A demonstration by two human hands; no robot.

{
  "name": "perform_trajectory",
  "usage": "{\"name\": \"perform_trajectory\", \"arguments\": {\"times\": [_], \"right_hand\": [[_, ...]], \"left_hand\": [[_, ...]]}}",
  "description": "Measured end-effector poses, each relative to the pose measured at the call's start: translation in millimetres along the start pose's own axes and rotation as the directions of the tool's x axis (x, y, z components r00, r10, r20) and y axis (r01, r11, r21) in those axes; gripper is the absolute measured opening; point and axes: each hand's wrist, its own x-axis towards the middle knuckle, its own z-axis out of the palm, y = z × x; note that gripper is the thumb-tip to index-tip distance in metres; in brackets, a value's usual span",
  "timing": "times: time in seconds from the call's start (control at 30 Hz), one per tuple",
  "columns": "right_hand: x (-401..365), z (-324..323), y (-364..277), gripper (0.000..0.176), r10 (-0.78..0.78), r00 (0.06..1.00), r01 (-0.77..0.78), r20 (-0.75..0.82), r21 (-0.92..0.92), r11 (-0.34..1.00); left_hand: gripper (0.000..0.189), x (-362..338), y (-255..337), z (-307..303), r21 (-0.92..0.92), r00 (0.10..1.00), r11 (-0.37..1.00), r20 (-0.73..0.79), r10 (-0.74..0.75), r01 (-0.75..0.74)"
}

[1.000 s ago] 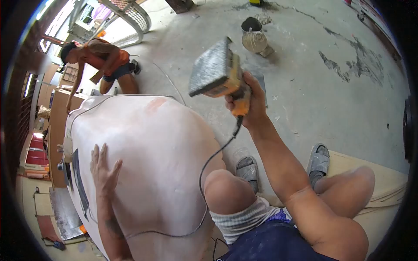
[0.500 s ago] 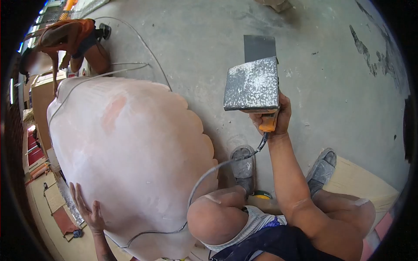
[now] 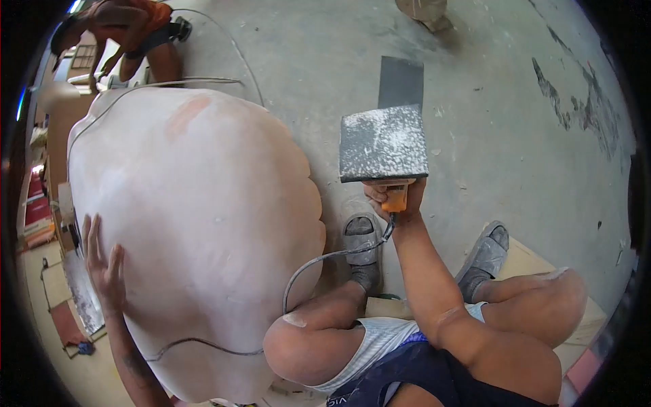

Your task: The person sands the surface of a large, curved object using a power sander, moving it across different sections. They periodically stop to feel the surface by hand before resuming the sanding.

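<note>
Grip status: right hand is closed tight around the orange handle of a sander, fingers wrapped fully. The tool is held up in the air over the floor, just right of the shell. Its square pad is turned up toward the camera, grey abrasive caked with white dust. It is clear of the shell, no contact.

A grey cord leaves the bottom of the handle, drops past the left sandal, bends across the raised knee and trails over the lower part of the shell.

Left hand is open and holds nothing. Palm flat, fingers spread, it is pressed on the left flank of the shell, a big pale pink domed form with a scalloped right edge and a redder patch near the top.

A dark rectangular sheet lies flat on the concrete just behind the sander pad. The right sandal sits at the edge of a light board under the seated person.

Another person crouches on the floor at the far end of the shell, top left, well apart from both hands.
</note>
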Motion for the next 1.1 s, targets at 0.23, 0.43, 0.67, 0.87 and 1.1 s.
{"name": "perform_trajectory", "arguments": {"times": [0.23,0.43,0.67,0.87,1.1], "right_hand": [[-23,13,17,0.065,0.169,0.963,-0.177,0.209,0.018,0.984],[-35,28,31,0.055,0.124,0.99,-0.125,0.068,0.011,0.992],[-32,26,27,0.054,0.093,0.996,-0.093,0.012,-0.05,0.994],[-33,44,17,0.048,0.034,0.999,-0.039,-0.031,-0.156,0.987],[-38,65,36,0.058,0.115,0.986,-0.106,0.123,-0.074,0.992]], "left_hand": [[0.036,-5,0,11,0.453,0.886,0.845,-0.212,0.413,-0.285],[0.031,-6,-16,23,0.602,0.915,0.792,-0.256,0.311,-0.101],[0.078,3,-5,31,0.139,0.889,0.912,-0.32,-0.328,0.386],[0.076,8,3,26,0.165,0.881,0.886,-0.284,-0.378,0.433],[0.075,8,8,24,0.148,0.878,0.881,-0.257,-0.404,0.449]]}}
